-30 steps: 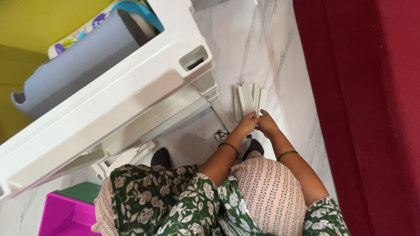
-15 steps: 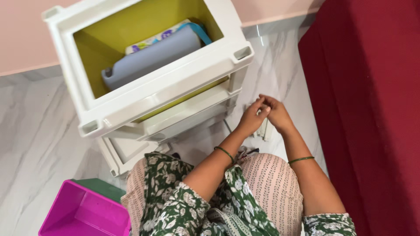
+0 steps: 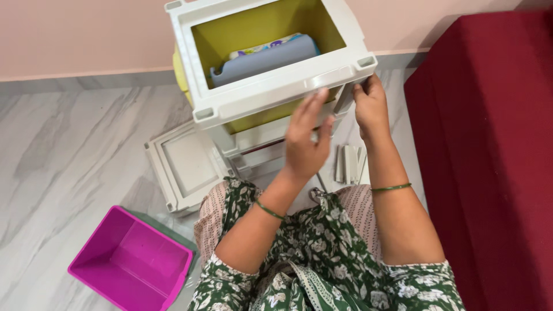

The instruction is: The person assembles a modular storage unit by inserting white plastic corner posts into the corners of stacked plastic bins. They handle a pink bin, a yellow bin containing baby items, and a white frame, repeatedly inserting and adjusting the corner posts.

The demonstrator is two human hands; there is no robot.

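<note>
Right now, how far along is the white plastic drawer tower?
Done: the white plastic drawer frame stands, a yellow drawer already in. In hand: the right hand grips its corner post, the left hand at the front rail. Left: white plastic strips, flat white panel and magenta plastic bin lie loose.

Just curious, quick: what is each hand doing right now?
Left hand: open, fingers spread against the white drawer frame.
Right hand: at the frame's corner; grip cannot be told.

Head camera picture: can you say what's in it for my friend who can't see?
A person's left hand and right hand reach to the front of a white plastic drawer frame on a marble floor. A pink bin sits nearby.
</note>
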